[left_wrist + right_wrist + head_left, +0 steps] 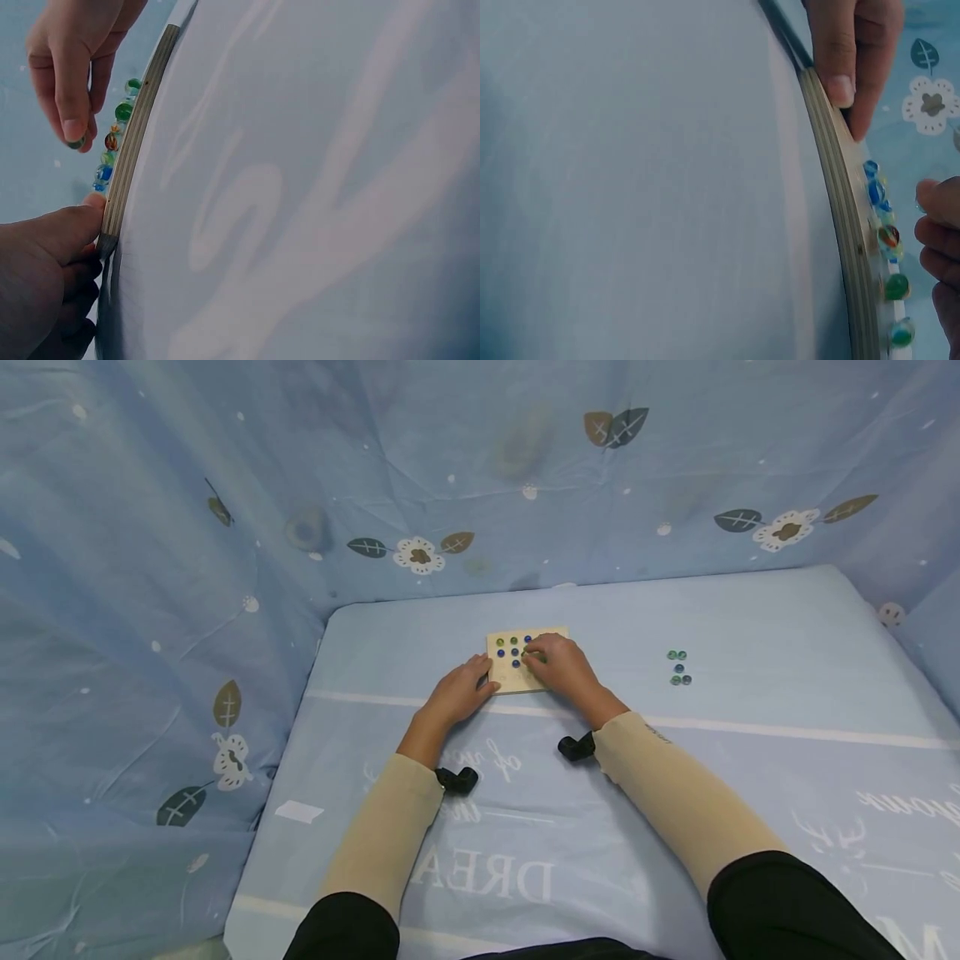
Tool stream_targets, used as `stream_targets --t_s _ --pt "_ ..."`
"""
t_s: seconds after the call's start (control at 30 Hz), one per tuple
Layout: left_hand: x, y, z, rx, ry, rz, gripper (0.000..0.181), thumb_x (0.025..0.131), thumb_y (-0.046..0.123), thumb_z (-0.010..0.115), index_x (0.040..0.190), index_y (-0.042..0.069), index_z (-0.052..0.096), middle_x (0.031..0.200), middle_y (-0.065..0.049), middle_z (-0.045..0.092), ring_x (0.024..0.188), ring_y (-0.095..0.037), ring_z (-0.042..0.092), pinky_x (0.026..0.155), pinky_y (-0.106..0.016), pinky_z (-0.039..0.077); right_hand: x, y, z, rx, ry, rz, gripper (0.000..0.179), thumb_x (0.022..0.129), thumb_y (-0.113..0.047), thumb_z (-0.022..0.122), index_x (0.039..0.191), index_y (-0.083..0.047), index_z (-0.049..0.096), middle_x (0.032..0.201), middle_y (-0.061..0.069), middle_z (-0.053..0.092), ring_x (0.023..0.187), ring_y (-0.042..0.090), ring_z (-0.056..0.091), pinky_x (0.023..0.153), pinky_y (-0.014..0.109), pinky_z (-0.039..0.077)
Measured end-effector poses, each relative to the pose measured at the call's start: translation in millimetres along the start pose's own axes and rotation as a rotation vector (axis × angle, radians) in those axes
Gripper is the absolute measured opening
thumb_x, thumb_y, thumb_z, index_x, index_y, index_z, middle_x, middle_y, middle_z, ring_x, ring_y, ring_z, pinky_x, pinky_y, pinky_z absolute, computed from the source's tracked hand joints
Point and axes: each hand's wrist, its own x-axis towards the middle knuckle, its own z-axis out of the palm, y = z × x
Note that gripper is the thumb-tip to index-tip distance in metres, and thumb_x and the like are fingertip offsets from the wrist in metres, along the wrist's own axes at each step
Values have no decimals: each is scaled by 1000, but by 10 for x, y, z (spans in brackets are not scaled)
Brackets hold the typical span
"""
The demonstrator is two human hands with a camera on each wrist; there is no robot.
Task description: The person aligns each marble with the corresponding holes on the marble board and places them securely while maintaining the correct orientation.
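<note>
A flat wooden board (512, 681) lies on the cloth-covered table, its thick layered edge showing in both wrist views. Several glass marbles, blue, green and one with orange swirls (889, 236), sit in rows on its top. My left hand (459, 692) grips the board's near left corner, thumb at the front edge and fingers along the side. Above the marbles, my right hand (558, 664) pinches a greenish marble (76, 142) between thumb and fingertips. In the head view that hand hides the board's right part.
To the right of the board, several loose marbles, mostly green with a blue one (678, 668), lie on the table cloth (750, 652). A pale rectangular patch (299, 812) is at the table's left. Patterned blue fabric (480, 468) hangs behind and along the left side.
</note>
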Motion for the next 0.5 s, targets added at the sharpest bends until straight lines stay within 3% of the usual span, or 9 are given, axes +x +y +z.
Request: stream_targets --t_s 0.5 --pt "-4 -15 10 40 4 40 64 97 46 46 150 15 28 156 0 22 144 -20 20 116 -40 25 111 -190 233 -166 -30 -155 24 92 -23 63 108 -8 70 115 7 65 117 23 55 100 37 45"
